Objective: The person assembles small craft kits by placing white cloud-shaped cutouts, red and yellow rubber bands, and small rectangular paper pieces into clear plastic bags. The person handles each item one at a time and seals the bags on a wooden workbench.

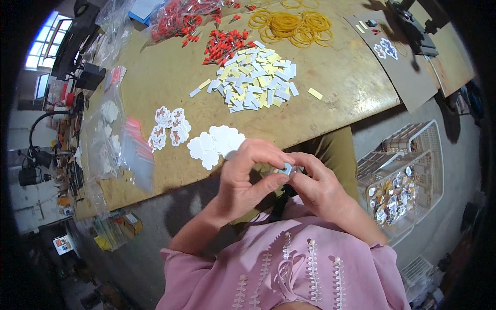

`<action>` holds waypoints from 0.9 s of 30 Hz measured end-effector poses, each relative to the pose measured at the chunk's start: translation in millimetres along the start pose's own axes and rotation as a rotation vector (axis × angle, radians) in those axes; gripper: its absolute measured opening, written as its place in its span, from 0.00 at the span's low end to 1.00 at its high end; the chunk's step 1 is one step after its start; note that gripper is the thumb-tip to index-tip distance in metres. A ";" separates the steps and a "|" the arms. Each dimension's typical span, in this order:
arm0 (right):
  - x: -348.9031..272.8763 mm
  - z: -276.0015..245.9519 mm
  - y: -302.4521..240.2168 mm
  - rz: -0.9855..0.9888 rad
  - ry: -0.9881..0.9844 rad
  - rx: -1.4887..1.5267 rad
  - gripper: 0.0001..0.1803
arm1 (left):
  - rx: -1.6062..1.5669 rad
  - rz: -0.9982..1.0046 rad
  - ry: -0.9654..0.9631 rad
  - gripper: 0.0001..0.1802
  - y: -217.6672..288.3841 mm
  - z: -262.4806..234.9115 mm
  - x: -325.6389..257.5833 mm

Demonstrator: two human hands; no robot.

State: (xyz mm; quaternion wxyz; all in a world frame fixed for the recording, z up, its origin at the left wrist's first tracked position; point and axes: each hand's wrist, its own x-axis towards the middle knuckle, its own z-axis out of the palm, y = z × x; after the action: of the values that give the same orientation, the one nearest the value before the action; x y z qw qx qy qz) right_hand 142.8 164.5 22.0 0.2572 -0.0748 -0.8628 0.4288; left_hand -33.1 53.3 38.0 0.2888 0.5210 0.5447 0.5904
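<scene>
Just beyond the table's front edge, close to my body, my two hands meet fingertip to fingertip. Between them is a small pale blue piece [285, 168] with a dark spot; its kind cannot be made out, and fingers cover most of it. My left hand [247, 173] pinches it from one side with thumb and forefinger. From the other side, my right hand [321, 187] has its fingers closed on it too. White scalloped cutouts [216, 143] lie on the table beside my left hand. Left of these are printed cutouts [169, 127] with brown figures.
A heap of white and yellow strips [256, 80] covers the table's middle. Behind it lie red-tipped pieces [227, 45] and yellow rubber bands [292, 27]. Clear plastic bags [137, 155] sit at left. A white basket [400, 178] with bagged pieces stands low at right.
</scene>
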 end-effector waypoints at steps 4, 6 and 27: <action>-6.0 -3.8 -2.7 -0.003 -0.028 0.010 0.14 | 0.316 0.048 0.002 0.11 3.1 2.4 -2.2; -9.8 -4.1 -0.6 0.013 -0.043 0.031 0.14 | 0.316 0.063 -0.101 0.11 5.9 -3.5 1.8; -28.1 -14.7 21.6 0.008 -0.026 -0.179 0.12 | 1.063 -0.285 0.141 0.15 -80.4 -160.4 171.4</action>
State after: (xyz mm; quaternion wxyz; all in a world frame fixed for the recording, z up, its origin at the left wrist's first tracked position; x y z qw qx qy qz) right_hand 172.4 178.4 1.9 0.2364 -0.0955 -0.9006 0.3521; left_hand -250.3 173.5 35.4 0.0259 0.4754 0.8507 0.2229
